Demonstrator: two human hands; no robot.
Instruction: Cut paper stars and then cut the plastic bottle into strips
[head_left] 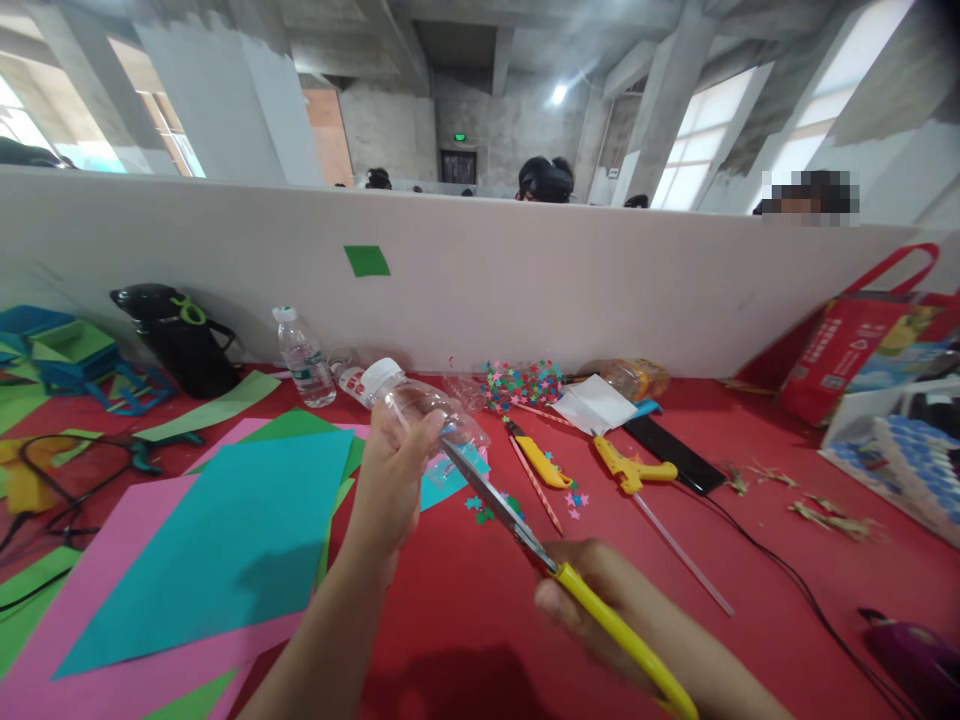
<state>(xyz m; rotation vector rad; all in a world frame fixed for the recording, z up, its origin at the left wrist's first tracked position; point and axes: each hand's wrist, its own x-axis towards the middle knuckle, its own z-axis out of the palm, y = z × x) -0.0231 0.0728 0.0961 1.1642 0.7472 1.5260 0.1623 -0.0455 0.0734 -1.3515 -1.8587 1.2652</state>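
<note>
My left hand point(394, 470) is wrapped round a clear plastic bottle point(427, 405) with a white cap, holding it tilted above the table. In my right hand point(585, 590) is a pair of scissors point(517, 520) with yellow handles. The blades point up and left, their tips at the bottle's side beside my left fingers. I cannot tell whether the tips have pierced the plastic. Under the bottle lies a piece of blue paper point(450, 480). Small star sequins point(487, 510) and a yellow utility knife point(546, 465) lie close by.
Coloured paper sheets point(217, 540) cover the left of the red table. A black flask point(176, 340) and a water bottle point(306, 365) stand by the white partition point(465, 290). To the right lie a yellow glue gun point(630, 468), its cord, a black phone point(675, 455) and a red bag point(847, 345).
</note>
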